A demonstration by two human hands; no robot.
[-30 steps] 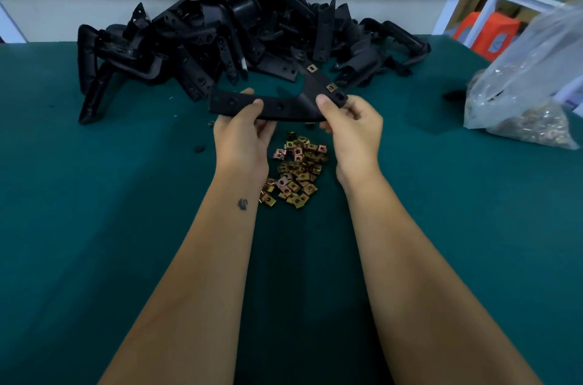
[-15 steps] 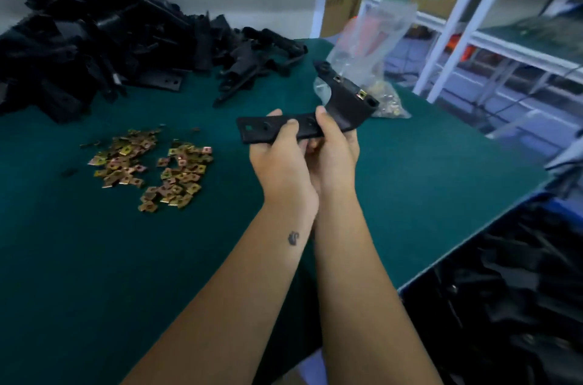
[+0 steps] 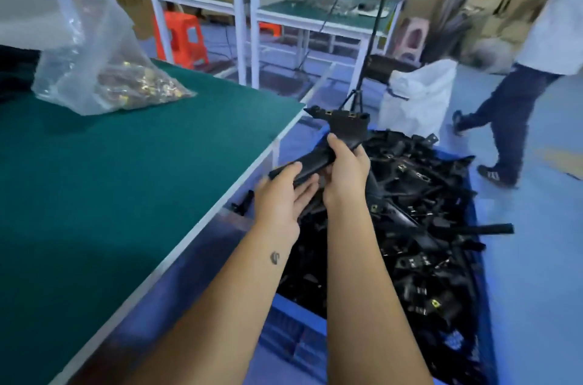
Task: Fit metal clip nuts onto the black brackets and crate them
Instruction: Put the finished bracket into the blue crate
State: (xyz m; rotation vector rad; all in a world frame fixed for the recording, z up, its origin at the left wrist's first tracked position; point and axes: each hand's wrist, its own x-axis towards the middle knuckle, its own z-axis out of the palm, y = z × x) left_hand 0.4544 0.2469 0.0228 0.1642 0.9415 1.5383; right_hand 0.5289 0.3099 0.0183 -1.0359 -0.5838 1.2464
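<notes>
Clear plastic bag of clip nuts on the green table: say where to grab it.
Pinch the clear plastic bag by its empty crumpled top, probably from above; the brass clip nuts pool at its bottom, leaving that film standing free.

We count two hands, a left hand [image 3: 280, 195] and a right hand [image 3: 345, 170], and one black bracket [image 3: 344, 129] bearing two clip nuts [image 3: 328, 113]. There is one blue crate [image 3: 299, 331] of brackets too many to count, one plastic bag [image 3: 94, 69], one green table [image 3: 126, 179], one white sack [image 3: 416, 97] and one other person [image 3: 517, 107].
</notes>
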